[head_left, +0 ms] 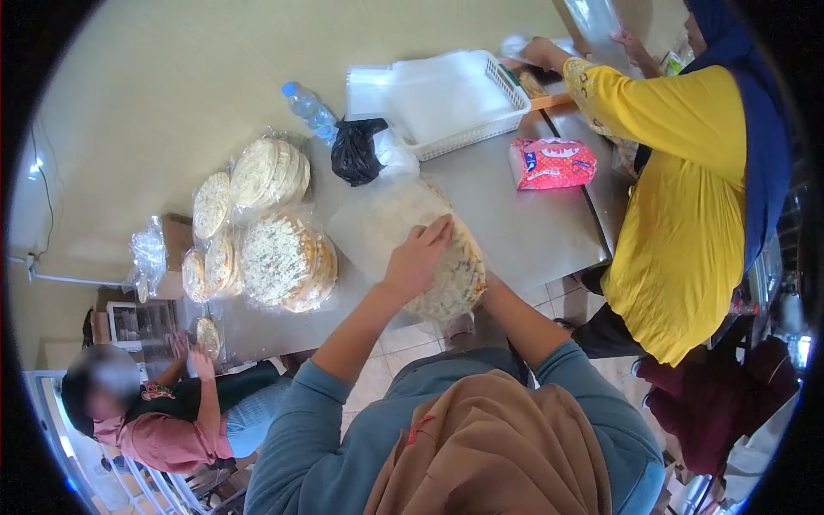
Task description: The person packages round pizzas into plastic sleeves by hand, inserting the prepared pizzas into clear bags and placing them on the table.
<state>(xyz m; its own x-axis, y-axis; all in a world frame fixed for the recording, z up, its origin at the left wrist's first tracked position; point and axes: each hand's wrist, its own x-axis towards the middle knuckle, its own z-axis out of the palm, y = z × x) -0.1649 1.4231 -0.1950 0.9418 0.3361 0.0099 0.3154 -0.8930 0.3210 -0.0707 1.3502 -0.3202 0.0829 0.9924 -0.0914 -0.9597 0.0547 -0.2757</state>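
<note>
A round, flat topped base [459, 279] in a clear plastic bag lies over the near edge of the metal table. My left hand [419, 256] rests on top of the bag, its fingers stretched forward and close together. At the right edge of the same base is my right hand [491, 290], mostly hidden beneath or behind it, so its fingers do not show. Left of them, bagged stacks of similar rounds [287, 257] sit on the table, with more rounds [268, 174] behind.
Behind are a white basket [476, 129] with plastic sheets, a black bag [356, 153] and a water bottle [309, 110]. A pink package [554, 163] lies to the right. A person in yellow [678, 206] stands at right; another person [180, 412] is at lower left.
</note>
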